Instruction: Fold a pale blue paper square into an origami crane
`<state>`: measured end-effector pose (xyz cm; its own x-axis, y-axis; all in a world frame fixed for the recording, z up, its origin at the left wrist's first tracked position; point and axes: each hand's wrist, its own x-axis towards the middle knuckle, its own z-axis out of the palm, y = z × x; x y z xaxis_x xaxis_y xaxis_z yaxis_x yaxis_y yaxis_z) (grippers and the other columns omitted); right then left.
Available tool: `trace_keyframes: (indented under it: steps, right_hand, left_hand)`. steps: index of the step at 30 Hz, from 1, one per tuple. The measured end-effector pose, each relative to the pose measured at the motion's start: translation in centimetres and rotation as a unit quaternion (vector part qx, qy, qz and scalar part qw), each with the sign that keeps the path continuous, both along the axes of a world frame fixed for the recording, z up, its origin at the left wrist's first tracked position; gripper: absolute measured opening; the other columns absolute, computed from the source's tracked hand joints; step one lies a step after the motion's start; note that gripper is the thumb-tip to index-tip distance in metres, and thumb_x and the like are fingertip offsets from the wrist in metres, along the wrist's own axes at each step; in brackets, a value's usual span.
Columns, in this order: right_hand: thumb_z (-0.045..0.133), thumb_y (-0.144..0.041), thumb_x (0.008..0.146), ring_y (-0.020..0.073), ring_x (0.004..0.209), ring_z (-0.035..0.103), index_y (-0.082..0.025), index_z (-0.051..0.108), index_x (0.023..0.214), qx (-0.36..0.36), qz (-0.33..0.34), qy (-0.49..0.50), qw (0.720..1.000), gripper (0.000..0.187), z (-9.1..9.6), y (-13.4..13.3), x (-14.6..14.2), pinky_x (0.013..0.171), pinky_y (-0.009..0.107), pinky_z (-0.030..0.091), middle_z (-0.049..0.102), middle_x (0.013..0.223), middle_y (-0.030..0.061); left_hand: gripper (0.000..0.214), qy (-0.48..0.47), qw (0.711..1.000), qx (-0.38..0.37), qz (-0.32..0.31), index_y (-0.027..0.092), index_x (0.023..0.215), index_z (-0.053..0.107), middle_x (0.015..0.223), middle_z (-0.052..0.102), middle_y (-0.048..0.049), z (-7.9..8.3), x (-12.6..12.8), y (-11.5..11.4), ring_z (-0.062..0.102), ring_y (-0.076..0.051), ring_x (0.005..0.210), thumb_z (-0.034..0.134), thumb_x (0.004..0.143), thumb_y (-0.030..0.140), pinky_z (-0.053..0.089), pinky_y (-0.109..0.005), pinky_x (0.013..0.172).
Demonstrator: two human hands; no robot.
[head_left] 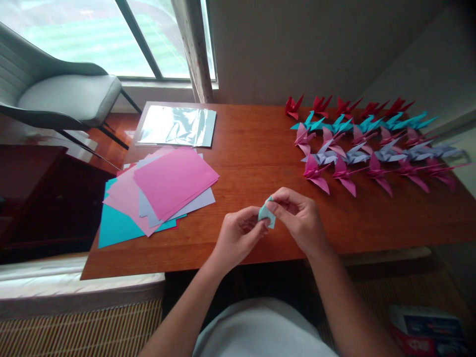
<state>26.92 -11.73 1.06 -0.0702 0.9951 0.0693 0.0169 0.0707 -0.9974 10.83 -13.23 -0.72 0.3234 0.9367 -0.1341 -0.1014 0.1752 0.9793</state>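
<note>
A small piece of folded pale-green paper (266, 213) is held up between my two hands, above the front part of the table. My left hand (240, 233) pinches its lower edge between thumb and fingers. At the paper's upper right corner, my right hand (297, 215) has thumb and forefinger closed on it. Several folded paper cranes (345, 176) stand in rows to the right, in red, turquoise, pink, pale lilac and magenta.
Loose coloured sheets (174, 181) lie overlapping on the left of the wooden table (249, 144). Behind them is a shiny clear packet of pale paper (174, 126). A grey chair (70, 94) stands by the window, past the table's left end.
</note>
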Motion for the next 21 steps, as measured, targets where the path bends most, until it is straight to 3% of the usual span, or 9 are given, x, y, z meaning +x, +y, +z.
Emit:
trace_keyframes:
  steps: [16,21]
  right_hand:
    - [0.072,-0.029,0.09,0.0125,0.072,0.061,-0.023,0.071,0.084,0.02,-0.026,-0.023,0.999,0.009,0.26,0.16,-0.66,0.065,0.025,0.048,0.065,0.079,-0.0011]
    - [0.074,-0.032,0.088,0.0134,0.077,0.063,-0.024,0.071,0.09,-0.017,-0.002,0.021,1.0,0.009,-0.03,0.2,-0.65,0.068,0.025,0.05,0.067,0.085,-0.0007]
  left_hand:
    - [0.02,0.018,0.999,0.016,-0.037,0.014,0.084,0.07,0.072,0.069,-0.0033,0.05,-0.33,0.06,0.066,-0.013,0.065,0.067,0.091,0.033,0.053,-0.021,0.062]
    - [0.025,-0.002,1.0,0.002,0.0,0.014,0.08,0.07,0.069,0.071,-0.004,0.21,-0.17,0.12,0.066,-0.013,0.061,0.068,0.09,0.038,0.054,-0.02,0.059]
